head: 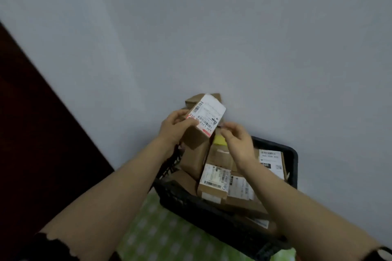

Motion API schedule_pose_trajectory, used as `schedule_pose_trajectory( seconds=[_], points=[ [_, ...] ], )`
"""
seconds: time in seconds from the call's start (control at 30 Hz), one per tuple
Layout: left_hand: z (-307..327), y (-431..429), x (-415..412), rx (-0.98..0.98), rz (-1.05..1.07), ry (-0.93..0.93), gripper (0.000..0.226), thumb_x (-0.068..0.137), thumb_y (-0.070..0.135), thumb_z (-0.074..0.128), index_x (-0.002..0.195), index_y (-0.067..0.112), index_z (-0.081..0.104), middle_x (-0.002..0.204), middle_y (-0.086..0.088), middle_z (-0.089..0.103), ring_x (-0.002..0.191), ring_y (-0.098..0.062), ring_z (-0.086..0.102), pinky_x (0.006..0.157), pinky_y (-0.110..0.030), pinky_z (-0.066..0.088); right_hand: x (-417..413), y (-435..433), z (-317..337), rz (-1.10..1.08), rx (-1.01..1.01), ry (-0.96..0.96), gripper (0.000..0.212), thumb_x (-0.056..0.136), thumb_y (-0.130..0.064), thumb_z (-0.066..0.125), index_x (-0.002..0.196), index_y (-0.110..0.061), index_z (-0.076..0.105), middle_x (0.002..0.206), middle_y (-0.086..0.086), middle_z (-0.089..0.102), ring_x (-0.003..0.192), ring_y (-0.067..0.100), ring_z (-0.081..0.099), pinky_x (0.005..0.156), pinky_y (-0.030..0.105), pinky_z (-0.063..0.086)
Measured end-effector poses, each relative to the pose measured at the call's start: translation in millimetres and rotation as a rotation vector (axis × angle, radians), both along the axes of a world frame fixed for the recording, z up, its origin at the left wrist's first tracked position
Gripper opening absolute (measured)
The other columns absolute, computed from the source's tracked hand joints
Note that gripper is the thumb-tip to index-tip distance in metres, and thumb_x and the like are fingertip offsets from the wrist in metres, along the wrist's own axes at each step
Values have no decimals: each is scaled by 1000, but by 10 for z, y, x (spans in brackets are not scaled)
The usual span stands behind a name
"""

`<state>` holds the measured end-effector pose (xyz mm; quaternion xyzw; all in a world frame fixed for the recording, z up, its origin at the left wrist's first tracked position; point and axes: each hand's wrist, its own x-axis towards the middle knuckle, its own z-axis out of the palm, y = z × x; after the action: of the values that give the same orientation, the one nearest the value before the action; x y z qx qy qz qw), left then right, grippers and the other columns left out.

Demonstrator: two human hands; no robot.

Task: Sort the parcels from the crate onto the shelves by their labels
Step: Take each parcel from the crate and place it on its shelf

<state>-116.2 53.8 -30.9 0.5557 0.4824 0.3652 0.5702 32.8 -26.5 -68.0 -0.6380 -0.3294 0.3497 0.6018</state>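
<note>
A black plastic crate sits low in the middle of the head view, filled with several brown cardboard parcels that carry white shipping labels. Above the crate's far edge I hold up one small brown parcel, its white barcode label facing me. My left hand grips the parcel's left side, thumb on the label. My right hand hovers just right of the parcel, fingers curled and close to its lower right corner; contact is unclear. A yellow item peeks out between the parcels below.
A plain grey-white wall fills the background. A dark brown door or panel runs along the left. The crate rests on a green checked surface. No shelves are in view.
</note>
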Motion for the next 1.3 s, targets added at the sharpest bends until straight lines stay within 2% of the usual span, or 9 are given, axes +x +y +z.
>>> schedule_pose_trajectory(
  seconds=[0.1, 0.2, 0.3, 0.4, 0.53, 0.7, 0.77, 0.87, 1.3],
  points=[
    [426, 21, -631, 66, -151, 224, 32, 64, 14, 72, 94, 26, 69, 100, -4, 69, 98, -23, 62, 82, -33, 51, -50, 49, 388, 89, 75, -266, 45, 82, -8, 66, 125, -14, 54, 118, -3, 56, 113, 13, 52, 93, 21, 41],
    [851, -164, -1136, 87, -365, 381, 41, 56, 11, 65, 95, 24, 71, 89, 3, 71, 91, -14, 63, 83, -26, 49, -303, 107, 924, 541, 34, -535, 66, 75, -11, 75, 135, -20, 48, 129, -8, 47, 123, 8, 41, 82, 5, 35],
    [1171, -397, -1492, 48, -465, 459, 55, 57, 5, 62, 109, 21, 65, 92, 6, 70, 92, -11, 62, 83, -21, 48, -770, 173, 1241, 1032, -163, -766, 94, 70, -26, 81, 147, -29, 28, 141, -16, 36, 131, 3, 32, 102, 19, 29],
    [1344, -609, -1869, 20, -404, 413, 68, 56, 1, 58, 121, 23, 56, 111, -2, 61, 104, -15, 58, 85, -23, 47, -1271, 195, 1312, 1276, -183, -734, 93, 64, -26, 82, 144, -26, 35, 134, -15, 52, 124, 5, 48, 105, 27, 37],
    [1433, -874, -2354, 64, -95, 206, 88, 55, 4, 63, 138, 24, 43, 143, -5, 37, 136, -21, 32, 108, -33, 32, -1752, 156, 1262, 1263, -115, -505, 83, 58, -17, 86, 133, -18, 50, 116, -4, 67, 110, 10, 61, 102, 32, 45],
    [1232, -1109, -2829, 24, 133, 38, 102, 48, 19, 84, 140, 15, 40, 115, 3, 68, 127, -20, 46, 115, -46, 18, -2150, 202, 1259, 1080, 12, -191, 89, 60, -6, 86, 138, -6, 42, 112, 5, 68, 104, 17, 65, 99, 38, 49],
    [1137, -1221, -2912, -27, 138, 70, 96, 53, 24, 87, 138, 15, 43, 118, 1, 67, 125, -21, 50, 112, -51, 26, -2332, 184, 1290, 1078, 44, -115, 90, 63, -2, 84, 140, -5, 38, 114, 7, 67, 107, 19, 64, 99, 40, 48],
    [1106, -1342, -3008, -5, 226, 47, 47, 75, 10, 77, 117, 17, 60, 108, 2, 71, 111, -18, 62, 96, -38, 48, -2590, 132, 1328, 1099, 65, -79, 95, 62, -1, 84, 142, -5, 34, 115, 5, 66, 108, 20, 64, 101, 42, 47],
    [1223, -1702, -3564, 44, 352, 59, 57, 73, 10, 77, 124, 14, 53, 108, -1, 72, 104, -17, 66, 96, -39, 49, -3203, 24, 1379, 1259, 83, -42, 99, 58, -7, 87, 143, -6, 34, 123, 6, 63, 110, 18, 63, 101, 41, 48]
  ],
)
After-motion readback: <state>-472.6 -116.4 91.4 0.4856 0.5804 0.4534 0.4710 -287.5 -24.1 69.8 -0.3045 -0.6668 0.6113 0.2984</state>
